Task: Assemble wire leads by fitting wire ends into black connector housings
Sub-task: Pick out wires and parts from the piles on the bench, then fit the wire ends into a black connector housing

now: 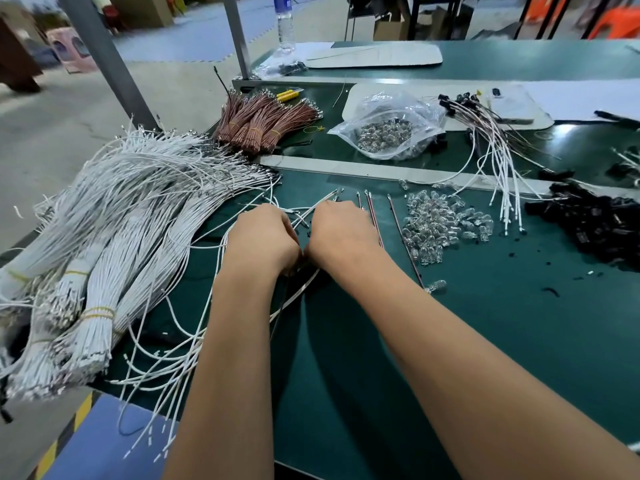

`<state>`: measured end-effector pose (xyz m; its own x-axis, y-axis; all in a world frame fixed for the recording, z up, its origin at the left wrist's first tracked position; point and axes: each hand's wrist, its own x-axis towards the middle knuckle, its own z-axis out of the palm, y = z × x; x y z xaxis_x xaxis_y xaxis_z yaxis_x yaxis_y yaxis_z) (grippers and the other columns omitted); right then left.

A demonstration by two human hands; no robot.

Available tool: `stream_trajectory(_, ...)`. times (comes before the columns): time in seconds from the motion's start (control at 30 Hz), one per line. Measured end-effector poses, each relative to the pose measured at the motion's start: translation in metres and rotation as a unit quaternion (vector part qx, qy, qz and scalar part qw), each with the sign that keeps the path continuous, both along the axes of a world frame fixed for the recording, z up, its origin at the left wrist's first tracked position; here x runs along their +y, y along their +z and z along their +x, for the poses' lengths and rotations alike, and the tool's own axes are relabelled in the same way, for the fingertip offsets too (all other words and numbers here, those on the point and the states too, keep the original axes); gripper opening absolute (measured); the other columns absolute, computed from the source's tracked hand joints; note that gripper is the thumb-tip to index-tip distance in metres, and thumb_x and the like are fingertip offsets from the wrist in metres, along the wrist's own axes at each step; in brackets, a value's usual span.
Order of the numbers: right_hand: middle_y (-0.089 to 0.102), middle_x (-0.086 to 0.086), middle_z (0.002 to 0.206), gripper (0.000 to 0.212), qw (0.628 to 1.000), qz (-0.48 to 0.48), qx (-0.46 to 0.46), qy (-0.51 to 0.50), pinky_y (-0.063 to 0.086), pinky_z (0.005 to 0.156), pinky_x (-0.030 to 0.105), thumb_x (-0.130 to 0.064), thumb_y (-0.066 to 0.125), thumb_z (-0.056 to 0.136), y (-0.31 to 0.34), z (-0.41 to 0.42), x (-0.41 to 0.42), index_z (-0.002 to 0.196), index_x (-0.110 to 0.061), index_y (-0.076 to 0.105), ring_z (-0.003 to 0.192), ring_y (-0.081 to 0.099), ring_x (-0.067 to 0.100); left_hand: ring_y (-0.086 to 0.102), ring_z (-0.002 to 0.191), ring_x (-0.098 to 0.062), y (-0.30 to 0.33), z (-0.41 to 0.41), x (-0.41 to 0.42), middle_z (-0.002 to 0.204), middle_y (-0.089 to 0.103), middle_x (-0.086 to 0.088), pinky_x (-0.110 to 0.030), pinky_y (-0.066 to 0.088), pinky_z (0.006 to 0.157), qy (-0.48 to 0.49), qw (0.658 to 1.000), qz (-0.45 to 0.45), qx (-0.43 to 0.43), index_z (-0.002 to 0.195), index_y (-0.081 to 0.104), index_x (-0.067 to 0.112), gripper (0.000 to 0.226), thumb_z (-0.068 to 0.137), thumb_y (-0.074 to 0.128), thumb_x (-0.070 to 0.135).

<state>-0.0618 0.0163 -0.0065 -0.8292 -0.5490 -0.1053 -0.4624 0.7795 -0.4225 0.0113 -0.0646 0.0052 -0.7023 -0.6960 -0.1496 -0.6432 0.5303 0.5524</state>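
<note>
wire bundles left, bulbs right (housings beyond); bag behind

No text, number or brand could be read anywhere. The water bottle, far beyond the fingers, carried a blue label too blurred to make out. Yellow-and-black hazard stripes marked the floor, below and left of the fingers.

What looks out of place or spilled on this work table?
One clear bulb lies alone on the green table, apart from the bulb pile. Loose white wires hang over the near table edge beside the tied white bundles. Small black bits are scattered near the black connector housings.
</note>
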Motion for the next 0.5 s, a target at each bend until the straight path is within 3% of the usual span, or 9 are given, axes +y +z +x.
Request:
stream_trajectory(0.1,0.066,0.014,0.124,0.029,1.000,0.012,-0.010,0.011,0.050,0.081,0.035,-0.022,0.074,0.087,0.001,-0.003,0.000,0.113,-0.010,0.068,0.119,0.064,0.036,0.075,0.079,-0.031,0.001,-0.002,-0.001,0.076,0.074,-0.017,-0.043,0.063,0.078,-0.013,1.000,0.001,-0.008,0.069,0.069,0.015,0.024,0.069,0.077,-0.008)
stream_trajectory(0.17,0.067,0.013,0.115,0.014,1.000,0.023,-0.009,0.013,0.045,0.076,0.033,-0.021,0.072,0.088,0.002,-0.006,0.000,0.092,-0.011,0.063,0.116,0.066,0.035,0.076,0.076,-0.030,0.001,-0.002,0.000,0.073,0.074,-0.016,-0.042,0.064,0.078,-0.017,1.000,0.011,-0.016,0.069,0.070,0.014,0.024,0.068,0.080,-0.007)
stream_trajectory(0.27,0.052,0.008,0.084,0.037,0.999,0.037,-0.026,0.011,0.044,0.076,0.033,-0.020,0.073,0.088,0.003,-0.010,0.001,0.068,-0.016,0.041,0.113,0.066,0.036,0.076,0.074,-0.029,0.004,-0.004,0.002,0.070,0.074,-0.015,-0.042,0.064,0.077,-0.024,1.000,0.010,-0.016,0.069,0.071,0.014,0.023,0.069,0.082,-0.005)
stream_trajectory(0.33,0.053,0.008,0.086,0.033,0.999,0.037,-0.018,0.016,0.044,0.075,0.033,-0.020,0.073,0.088,0.003,-0.010,0.003,0.071,-0.014,0.046,0.113,0.066,0.036,0.076,0.071,-0.028,0.004,-0.006,0.003,0.068,0.073,-0.013,-0.040,0.064,0.076,-0.027,0.999,0.009,-0.017,0.067,0.070,0.014,0.023,0.070,0.081,-0.004)
stream_trajectory(0.4,0.066,0.013,0.105,0.012,0.999,0.033,0.019,0.022,0.046,0.076,0.034,-0.019,0.072,0.089,0.005,-0.009,0.006,0.091,-0.009,0.065,0.114,0.066,0.036,0.075,0.063,-0.026,0.003,-0.007,0.006,0.066,0.074,-0.013,-0.040,0.065,0.073,-0.034,0.999,0.035,-0.019,0.069,0.069,0.012,0.022,0.071,0.081,-0.006)
stream_trajectory(0.47,0.069,0.015,0.118,0.021,0.998,0.044,0.048,0.019,0.050,0.079,0.035,-0.018,0.068,0.091,0.006,-0.011,0.008,0.110,-0.009,0.071,0.116,0.066,0.036,0.075,0.062,-0.026,0.002,-0.009,0.010,0.069,0.074,-0.016,-0.041,0.065,0.072,-0.048,0.997,0.055,-0.027,0.074,0.070,0.007,0.019,0.070,0.082,-0.007)
stream_trajectory(0.5,0.069,0.015,0.119,0.021,0.998,0.050,0.042,0.024,0.049,0.078,0.035,-0.015,0.065,0.091,0.008,-0.010,0.009,0.110,-0.009,0.070,0.116,0.066,0.036,0.076,0.063,-0.026,0.002,-0.010,0.012,0.070,0.075,-0.016,-0.041,0.065,0.072,-0.054,0.996,0.059,-0.034,0.077,0.070,0.004,0.019,0.069,0.083,-0.006)
